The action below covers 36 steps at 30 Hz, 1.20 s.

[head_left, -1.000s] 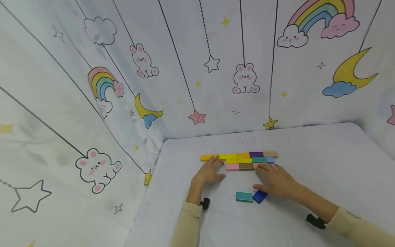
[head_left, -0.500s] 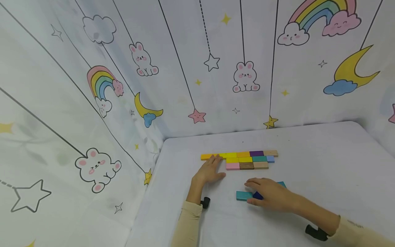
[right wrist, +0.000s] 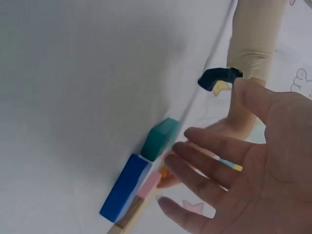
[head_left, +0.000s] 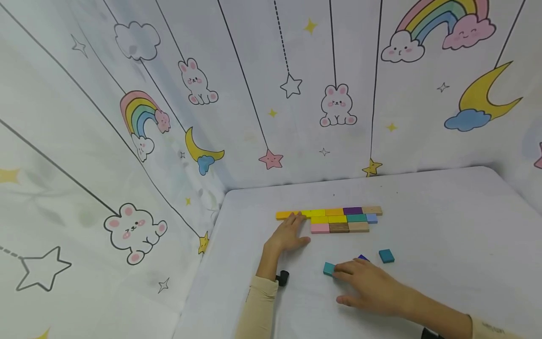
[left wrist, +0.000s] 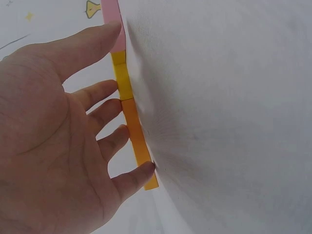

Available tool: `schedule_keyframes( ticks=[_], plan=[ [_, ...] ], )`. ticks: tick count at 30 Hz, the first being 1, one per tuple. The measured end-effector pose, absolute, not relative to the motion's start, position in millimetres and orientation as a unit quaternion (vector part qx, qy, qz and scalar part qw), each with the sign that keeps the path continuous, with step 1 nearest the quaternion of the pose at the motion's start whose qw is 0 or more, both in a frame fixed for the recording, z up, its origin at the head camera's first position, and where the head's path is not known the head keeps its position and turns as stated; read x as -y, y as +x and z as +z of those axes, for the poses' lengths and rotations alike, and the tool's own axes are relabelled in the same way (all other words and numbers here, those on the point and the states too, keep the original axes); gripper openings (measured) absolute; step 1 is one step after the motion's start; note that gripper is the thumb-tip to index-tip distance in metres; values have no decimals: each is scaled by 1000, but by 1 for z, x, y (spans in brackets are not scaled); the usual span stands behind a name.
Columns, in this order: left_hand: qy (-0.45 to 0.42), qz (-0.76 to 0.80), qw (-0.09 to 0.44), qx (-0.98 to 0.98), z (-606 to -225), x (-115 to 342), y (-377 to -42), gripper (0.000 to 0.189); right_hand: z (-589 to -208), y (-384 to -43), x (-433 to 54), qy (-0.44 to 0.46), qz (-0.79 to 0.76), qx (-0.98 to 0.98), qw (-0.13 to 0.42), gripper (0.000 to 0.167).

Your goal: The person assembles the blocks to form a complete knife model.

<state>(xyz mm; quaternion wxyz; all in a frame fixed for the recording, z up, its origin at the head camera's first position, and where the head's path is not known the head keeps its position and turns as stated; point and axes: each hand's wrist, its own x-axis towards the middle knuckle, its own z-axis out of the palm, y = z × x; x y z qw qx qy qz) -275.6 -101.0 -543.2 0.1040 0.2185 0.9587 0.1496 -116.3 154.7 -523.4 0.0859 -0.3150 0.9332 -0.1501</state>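
Note:
In the head view, my left hand (head_left: 288, 235) rests at the left end of three rows of flat coloured blocks. Its straight fingers touch the orange block (left wrist: 139, 136) and a yellow block (left wrist: 124, 80) in the left wrist view, its thumb near the pink block (left wrist: 113, 34). Over the near table, my right hand (head_left: 368, 285) reaches across two loose blocks, fingers spread and holding nothing. Its fingertips overlap the teal block (head_left: 328, 269); a dark blue block (head_left: 363, 258) is mostly hidden behind them. A blue-teal block (head_left: 386, 256) lies apart to the right.
The back row includes a purple block (head_left: 353, 210) and a tan block (head_left: 372, 210). A light blue block (head_left: 371, 218) ends the middle row; a brown block (head_left: 338, 228) sits in the front row. Patterned cloth (head_left: 250, 117) hangs behind the white table (head_left: 449, 226).
My right hand has moved from the right end of the front row toward me, over the loose blocks, and the blue-teal block has come into sight. My left hand has stayed put.

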Motion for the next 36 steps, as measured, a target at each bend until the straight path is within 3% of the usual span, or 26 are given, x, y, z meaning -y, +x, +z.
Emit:
schedule_keyframes(
  ticks=[5, 14, 36],
  plan=[
    [217, 152, 106, -958, -543, 101, -275, 72, -522, -110, -146, -293, -132, -940, 116, 70],
    [215, 150, 106, -959, -543, 102, -276, 73, -525, -101, -134, -336, -63, -937, 68, 86],
    [217, 147, 106, -959, -542, 101, -276, 68, -536, -132, -127, -320, -54, -945, 43, 84]
  ],
)
